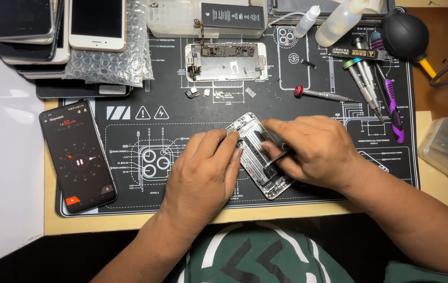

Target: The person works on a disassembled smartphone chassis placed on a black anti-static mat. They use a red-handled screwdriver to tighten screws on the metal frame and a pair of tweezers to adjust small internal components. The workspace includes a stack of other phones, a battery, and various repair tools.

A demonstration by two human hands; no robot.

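My left hand (205, 167) pressed flat on the opened phone shell (259, 157), its bare-metal long axis running diagonally from upper left to lower right on the black printed mat (129, 131). My right hand (313, 152) pinched thin tweezers (272, 160) over it, near the worktop's front edge.

Both hands cover much of the opened phone shell (258, 157); the right hand (313, 149) perhaps pinches tweezers.
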